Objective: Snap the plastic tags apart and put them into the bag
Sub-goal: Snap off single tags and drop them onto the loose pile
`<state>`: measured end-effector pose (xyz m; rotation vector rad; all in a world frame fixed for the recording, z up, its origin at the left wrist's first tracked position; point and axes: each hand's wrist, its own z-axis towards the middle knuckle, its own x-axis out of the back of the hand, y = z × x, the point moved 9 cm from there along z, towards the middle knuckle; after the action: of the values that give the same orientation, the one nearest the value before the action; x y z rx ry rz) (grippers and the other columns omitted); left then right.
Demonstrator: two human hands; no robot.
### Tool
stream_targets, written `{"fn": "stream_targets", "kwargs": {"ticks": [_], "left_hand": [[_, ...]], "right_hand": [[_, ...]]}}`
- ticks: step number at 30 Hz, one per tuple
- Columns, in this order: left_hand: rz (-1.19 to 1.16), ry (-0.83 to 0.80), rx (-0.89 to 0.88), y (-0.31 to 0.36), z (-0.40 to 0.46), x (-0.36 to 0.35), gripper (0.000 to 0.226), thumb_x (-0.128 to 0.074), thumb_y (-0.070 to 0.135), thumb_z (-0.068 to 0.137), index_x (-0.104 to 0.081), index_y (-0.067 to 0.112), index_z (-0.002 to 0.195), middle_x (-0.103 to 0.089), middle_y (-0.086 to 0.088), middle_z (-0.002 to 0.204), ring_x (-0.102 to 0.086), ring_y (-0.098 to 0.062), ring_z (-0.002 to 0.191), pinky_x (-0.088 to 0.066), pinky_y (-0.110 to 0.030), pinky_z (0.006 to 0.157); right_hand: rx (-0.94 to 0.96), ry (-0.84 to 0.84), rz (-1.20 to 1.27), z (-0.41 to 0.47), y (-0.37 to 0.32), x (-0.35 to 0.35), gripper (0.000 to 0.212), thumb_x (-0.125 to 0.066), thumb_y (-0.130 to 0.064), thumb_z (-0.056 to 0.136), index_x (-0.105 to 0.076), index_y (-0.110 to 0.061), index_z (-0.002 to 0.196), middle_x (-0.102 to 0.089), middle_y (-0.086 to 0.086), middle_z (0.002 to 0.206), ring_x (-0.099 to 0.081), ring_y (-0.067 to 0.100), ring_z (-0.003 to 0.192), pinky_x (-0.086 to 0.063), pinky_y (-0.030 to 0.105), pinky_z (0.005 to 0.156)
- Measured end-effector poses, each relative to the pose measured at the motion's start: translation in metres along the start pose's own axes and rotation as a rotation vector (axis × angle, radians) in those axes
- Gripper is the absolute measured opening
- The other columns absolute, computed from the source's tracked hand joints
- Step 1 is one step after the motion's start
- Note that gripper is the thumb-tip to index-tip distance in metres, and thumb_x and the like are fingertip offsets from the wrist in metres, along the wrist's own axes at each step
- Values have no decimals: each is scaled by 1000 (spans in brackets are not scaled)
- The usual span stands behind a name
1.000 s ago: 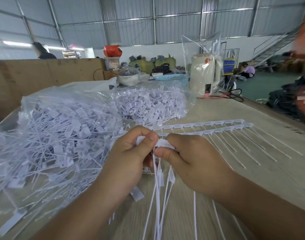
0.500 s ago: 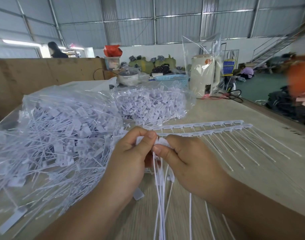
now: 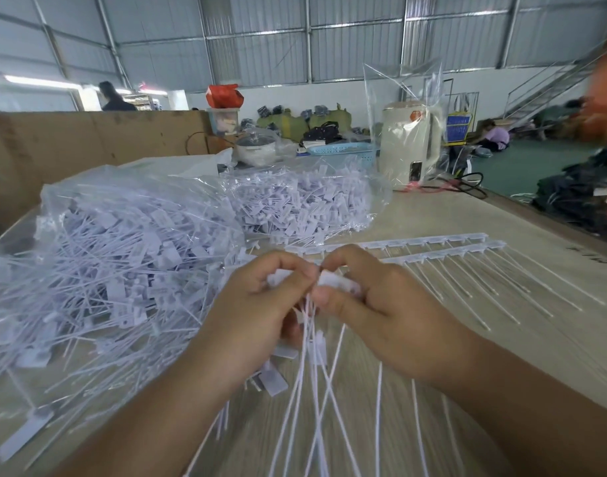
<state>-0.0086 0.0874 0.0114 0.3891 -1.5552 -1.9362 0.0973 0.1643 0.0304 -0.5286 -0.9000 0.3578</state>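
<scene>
A strip of white plastic tags (image 3: pixel 340 285) is held above the wooden table (image 3: pixel 467 228) by both hands, whose fingertips are met at the middle of the view. It is pinched by the left hand (image 3: pixel 257 311) between thumb and curled fingers at its left end, and by the right hand (image 3: pixel 374 304) between thumb and forefinger just beside. Compared with half a second ago, the two hands are seen slightly more apart at the knuckles, and the tag heads between them are more exposed; the thin tails under the hands are now spread into a wider fan, where before they were hanging closer together. The heads of the held tags are turned away from the person, and their long tails (image 3: pixel 315 390) point down and toward the person, so the long axis is running roughly from the hands to the lower edge of the view. Some loose tags (image 3: pixel 274 380) are lying on the table below the left wrist. Behind the hands, two uncut strips (image 3: pixel 467 249) are laid across the table, their bars running left to right and their tails pointing to the right and nearer side. To the left, a large clear bag (image 3: pixel 123 270) filled with separated tags is resting on the table, and a second filled bag (image 3: pixel 302 208) is placed behind it. Farther back, a cream kettle (image 3: pixel 408 146) and a blue basket (image 3: pixel 343 153) are seen.
</scene>
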Motion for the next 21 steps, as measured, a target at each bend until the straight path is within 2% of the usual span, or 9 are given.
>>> {"fn": "stream_targets", "kwargs": {"ticks": [3,5,7,10,12,14,16,18,21], "left_hand": [[52,4,-3,-3,-1,-2,5,-65,36,86,-66,31,86,-60,-4,54,-53,-13,41,-41,-18,41],[70,-28,-10,-4,-1,-4,13,-63,45,84,-66,32,84,-59,-2,53,-54,-13,43,-44,-20,43],[65,-52,-20,-5,-2,-6,27,-60,58,75,-67,33,83,-58,-1,53,-56,-14,46,-48,-26,48],[7,-71,-8,-7,-2,-8,35,-64,64,80,-69,30,87,-60,-3,57,-58,-14,50,-49,-26,50],[33,-99,-6,-7,-2,-10,29,-67,57,77,-69,31,89,-64,-2,60,-61,-13,53,-50,-23,51],[63,-112,-15,-5,-3,-10,25,-76,51,74,-69,31,88,-68,-5,66,-60,-11,53,-49,-22,50],[40,-104,-18,-3,-2,-9,24,-75,46,72,-70,29,88,-70,-10,72,-60,-13,54,-49,-24,49],[5,-73,-30,-1,-1,-6,24,-72,41,70,-70,26,88,-70,-12,74,-62,-15,57,-49,-27,50],[-16,-22,-56,2,3,3,12,-72,32,76,-71,25,85,-66,-5,64,-59,-15,53,-49,-27,49]], "right_hand": [[-20,-106,-117,-1,3,-14,43,-50,-54,92,-37,-35,128,-62,-12,76,-58,1,67,-49,29,63],[-26,-132,-155,-1,2,-18,53,-45,-57,92,-27,-36,137,-58,-13,76,-56,-1,68,-48,30,68],[-17,-140,-189,-2,1,-20,59,-41,-59,92,-20,-36,141,-54,-14,76,-53,0,68,-47,30,69],[-8,-146,-233,-2,-1,-20,61,-39,-57,93,-14,-34,144,-49,-15,72,-49,1,63,-46,32,67],[-2,-154,-274,-2,-2,-21,63,-38,-54,95,-11,-32,147,-49,-16,71,-50,2,63,-44,31,65],[4,-162,-301,-2,-2,-23,67,-39,-53,95,-7,-30,150,-56,-14,83,-57,9,73,-47,31,68],[4,-165,-263,-2,-3,-24,70,-41,-54,94,-3,-33,149,-61,-11,93,-60,9,79,-49,31,71],[-13,-175,-207,-2,-2,-22,69,-43,-57,92,-6,-37,147,-64,-11,100,-61,6,81,-50,31,74],[-41,-181,-264,0,3,-10,47,-44,-58,91,-42,-28,128,-62,-8,90,-58,8,76,-49,34,71]]}}
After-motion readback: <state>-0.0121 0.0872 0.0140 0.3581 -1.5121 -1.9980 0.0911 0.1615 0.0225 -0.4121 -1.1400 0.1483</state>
